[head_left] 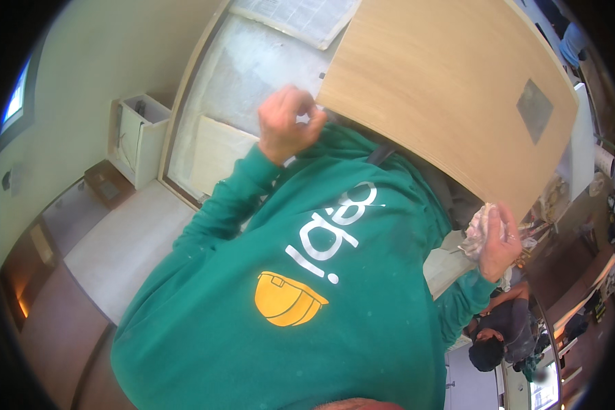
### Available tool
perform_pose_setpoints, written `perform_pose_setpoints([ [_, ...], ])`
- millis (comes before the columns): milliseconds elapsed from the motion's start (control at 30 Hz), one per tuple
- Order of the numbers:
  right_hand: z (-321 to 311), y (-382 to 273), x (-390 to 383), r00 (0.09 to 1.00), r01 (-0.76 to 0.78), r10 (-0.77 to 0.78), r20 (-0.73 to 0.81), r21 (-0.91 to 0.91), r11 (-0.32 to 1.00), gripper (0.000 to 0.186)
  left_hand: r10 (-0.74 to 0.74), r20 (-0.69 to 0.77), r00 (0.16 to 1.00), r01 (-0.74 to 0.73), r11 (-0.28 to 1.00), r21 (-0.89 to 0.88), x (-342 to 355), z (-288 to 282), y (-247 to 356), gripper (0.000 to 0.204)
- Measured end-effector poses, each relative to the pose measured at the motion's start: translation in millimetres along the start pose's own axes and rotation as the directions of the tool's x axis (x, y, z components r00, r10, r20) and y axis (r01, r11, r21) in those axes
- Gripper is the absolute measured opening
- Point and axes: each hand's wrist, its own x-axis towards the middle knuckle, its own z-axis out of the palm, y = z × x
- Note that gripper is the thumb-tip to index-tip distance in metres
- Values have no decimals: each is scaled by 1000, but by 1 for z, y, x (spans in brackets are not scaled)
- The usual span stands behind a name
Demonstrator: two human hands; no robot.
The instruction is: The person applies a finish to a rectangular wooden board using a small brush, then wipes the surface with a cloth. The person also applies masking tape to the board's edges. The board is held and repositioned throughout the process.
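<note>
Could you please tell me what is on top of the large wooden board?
A flat grey square lies near the right end of the wooden board; the wood directly beneath it is covered.

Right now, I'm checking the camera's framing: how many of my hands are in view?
2: the left hand by the left corner of the board, the right hand at lower right, holding a crumpled cloth.

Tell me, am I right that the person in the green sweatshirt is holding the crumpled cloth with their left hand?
Not quite: the head view shows the person in the green sweatshirt holding the crumpled cloth with their right hand, not their left hand.
</note>
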Motion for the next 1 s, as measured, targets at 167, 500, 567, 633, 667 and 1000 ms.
perform_pose_setpoints([
  [167, 0, -7, 3, 1000, 14, -14, 9, -20, 1000, 25, 11, 58, 998, -9, 999, -40, 1, 0, -2, 19],
  [500, -10, -3, -13, 998, -56, 54, -40, -56, 997, 25, -262, 262, 929, 318, 927, -200, 5, -41, -25, 4],
  [567, -16, -6, -15, 998, -62, 60, -36, -82, 995, 25, -125, 312, 942, 194, 960, -203, 17, -45, -1, 6],
  [633, -17, -11, -22, 997, -67, 64, -35, -104, 992, 26, 56, 314, 948, -4, 987, -163, 29, -44, 19, 11],
  [667, -22, -7, -23, 997, -62, 57, -43, -105, 993, 27, 138, 291, 947, -103, 986, -133, 34, -39, 29, 17],
  [1000, -5, 12, -53, 998, 56, -46, 38, -349, 935, 65, 389, 784, 483, -529, 843, -92, 52, 1, 41, 53],
])
